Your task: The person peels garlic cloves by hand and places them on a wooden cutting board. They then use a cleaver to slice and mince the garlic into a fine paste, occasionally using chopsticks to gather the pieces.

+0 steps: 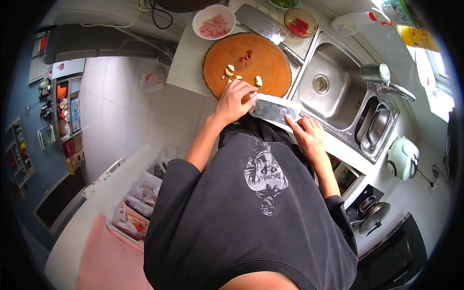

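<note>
cleaver (272, 110) lies just beside the left grip (234, 101), whose hold i cannot tell; the right grip (310, 135) grasps its other end.

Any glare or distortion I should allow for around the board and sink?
Head view throughout: washed-out white window at right; highlights on the rectangular stainless-steel sink; fisheye bending strongest toward the dark rim; round brown wooden cutting board free of strong glare.
</note>
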A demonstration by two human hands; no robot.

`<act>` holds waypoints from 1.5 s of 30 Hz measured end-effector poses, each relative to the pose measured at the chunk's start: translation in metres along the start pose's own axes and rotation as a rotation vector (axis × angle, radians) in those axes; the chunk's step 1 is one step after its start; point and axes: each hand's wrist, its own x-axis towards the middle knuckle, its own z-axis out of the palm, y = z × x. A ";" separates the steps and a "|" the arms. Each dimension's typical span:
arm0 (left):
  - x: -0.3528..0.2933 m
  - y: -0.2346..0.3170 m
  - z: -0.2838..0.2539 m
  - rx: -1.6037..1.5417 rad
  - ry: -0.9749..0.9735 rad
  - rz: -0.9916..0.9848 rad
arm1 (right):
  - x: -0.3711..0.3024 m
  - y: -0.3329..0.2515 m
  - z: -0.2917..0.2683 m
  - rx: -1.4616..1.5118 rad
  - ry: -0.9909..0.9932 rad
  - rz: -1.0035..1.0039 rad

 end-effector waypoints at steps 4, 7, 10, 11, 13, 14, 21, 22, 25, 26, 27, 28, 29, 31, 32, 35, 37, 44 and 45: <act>-0.003 -0.010 -0.001 -0.130 0.063 -0.052 | 0.006 -0.006 -0.005 -0.021 0.017 -0.021; -0.006 -0.020 -0.012 -0.160 0.150 -0.068 | 0.014 -0.014 -0.004 -0.024 0.031 -0.029; -0.008 -0.047 -0.036 -0.183 0.289 -0.148 | 0.022 -0.024 -0.003 -0.021 0.032 0.008; -0.010 -0.061 -0.052 -0.190 0.367 -0.200 | 0.025 -0.026 -0.004 -0.019 0.029 0.025; -0.017 -0.092 -0.089 -0.174 0.560 -0.297 | 0.030 -0.028 -0.003 -0.023 0.039 0.065; -0.022 -0.109 -0.107 -0.181 0.645 -0.394 | 0.032 -0.029 -0.001 -0.034 0.053 0.085; -0.025 -0.228 -0.173 -0.192 0.652 -0.599 | 0.063 -0.048 -0.005 -0.054 0.074 0.248; -0.023 -0.241 -0.175 -0.218 0.628 -0.636 | 0.070 -0.052 -0.006 -0.042 0.086 0.262; -0.020 -0.258 -0.177 -0.267 0.657 -0.625 | 0.083 -0.059 -0.010 0.000 0.100 0.275; -0.018 -0.259 -0.175 -0.282 0.684 -0.605 | 0.087 -0.059 -0.011 0.009 0.104 0.273; -0.016 -0.259 -0.171 -0.252 0.680 -0.585 | 0.089 -0.058 -0.012 0.018 0.108 0.272; -0.013 -0.246 -0.169 -0.221 0.672 -0.567 | 0.088 -0.056 -0.011 0.022 0.136 0.254; -0.009 -0.233 -0.169 -0.190 0.667 -0.547 | 0.086 -0.056 -0.012 0.013 0.133 0.272; -0.001 -0.196 -0.150 -0.251 0.613 -0.491 | 0.079 -0.053 -0.012 0.002 0.125 0.301; 0.003 -0.174 -0.137 -0.279 0.584 -0.462 | 0.073 -0.050 -0.010 0.004 0.129 0.307; 0.014 -0.103 -0.090 -0.149 0.364 -0.376 | 0.052 -0.042 -0.004 0.042 0.137 0.353; 0.018 -0.079 -0.056 -0.016 0.284 -0.355 | 0.041 -0.035 -0.003 0.056 0.132 0.343; 0.015 -0.078 -0.013 0.177 0.336 -0.203 | 0.007 -0.018 0.000 0.119 0.137 0.360; 0.015 -0.076 -0.012 0.170 0.346 -0.195 | 0.003 -0.015 0.002 0.136 0.139 0.370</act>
